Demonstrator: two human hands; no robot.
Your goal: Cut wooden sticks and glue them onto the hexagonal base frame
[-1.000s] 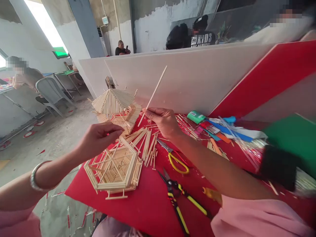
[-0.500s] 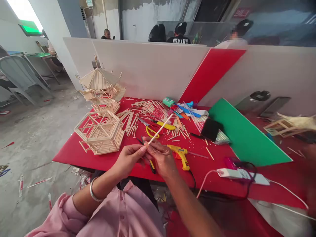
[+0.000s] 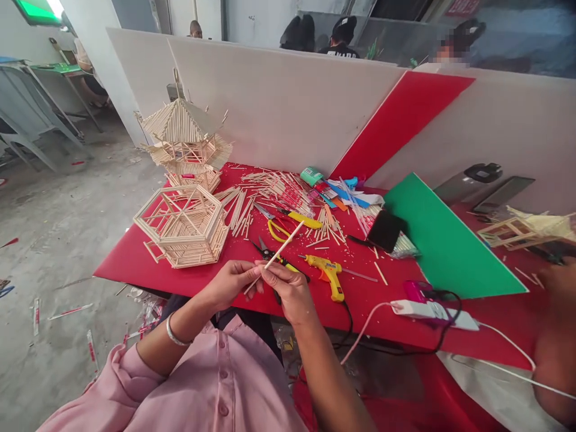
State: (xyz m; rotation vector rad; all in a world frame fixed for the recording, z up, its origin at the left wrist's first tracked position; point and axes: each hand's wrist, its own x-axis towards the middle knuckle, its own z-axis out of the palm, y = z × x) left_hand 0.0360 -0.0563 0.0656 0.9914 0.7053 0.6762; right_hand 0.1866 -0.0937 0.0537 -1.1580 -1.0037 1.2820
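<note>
A thin pale wooden stick (image 3: 286,243) is pinched between the fingers of both hands, slanting up to the right over the red table (image 3: 252,300). My left hand (image 3: 231,282) grips it near its lower part, fingers closed. My right hand (image 3: 285,288) holds it just beside, thumb and fingers pressed together. Black-handled pliers (image 3: 270,252) lie right behind the hands. To the right rests a yellow glue gun (image 3: 330,274). On the left stand an open hexagonal stick frame (image 3: 182,228) and a pagoda-like stick model (image 3: 182,129).
Loose sticks (image 3: 279,189), yellow-handled scissors (image 3: 276,227) and a yellow cutter (image 3: 303,219) lie further back. At the right are a black box (image 3: 384,231), a green board (image 3: 450,240) and a power strip (image 3: 434,314). Another person's arm (image 3: 555,342) is at the right edge.
The view has shifted and tilted down a little. The stick now extends below my fingers too, and its upper end sits lower. More of the pliers shows behind my hands.
</note>
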